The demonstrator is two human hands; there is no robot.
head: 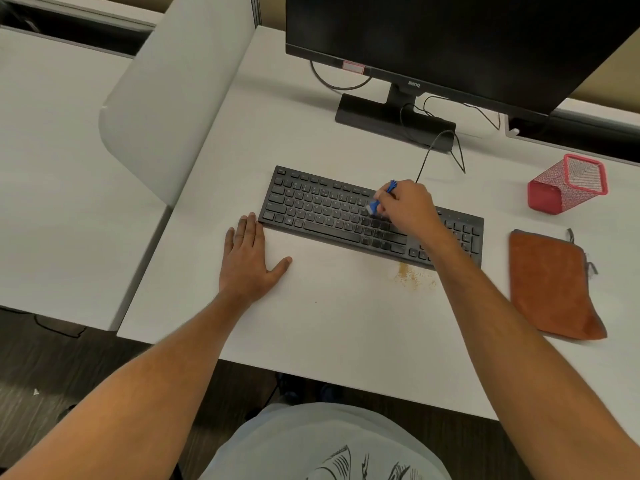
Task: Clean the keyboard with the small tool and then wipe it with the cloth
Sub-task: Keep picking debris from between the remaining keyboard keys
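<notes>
A black keyboard point(322, 209) lies at an angle in the middle of the white desk point(329, 323). My right hand point(408, 207) grips a small blue brush point(379, 200), whose bristle end touches the keys right of the keyboard's centre. Flat on the desk lies my left hand point(247, 258), fingers spread, its fingertips against the keyboard's front left corner. An orange-brown cloth point(550, 282) lies folded to the right of the keyboard, untouched. Brown crumbs point(410, 273) are scattered on the desk just in front of the keyboard, beside my right forearm.
A black monitor point(450, 39) on its stand point(391, 121) rises behind the keyboard, with cables trailing to the desk. A red mesh pen cup point(568, 183) lies on its side at the back right. A grey partition panel point(173, 98) borders the desk's left side.
</notes>
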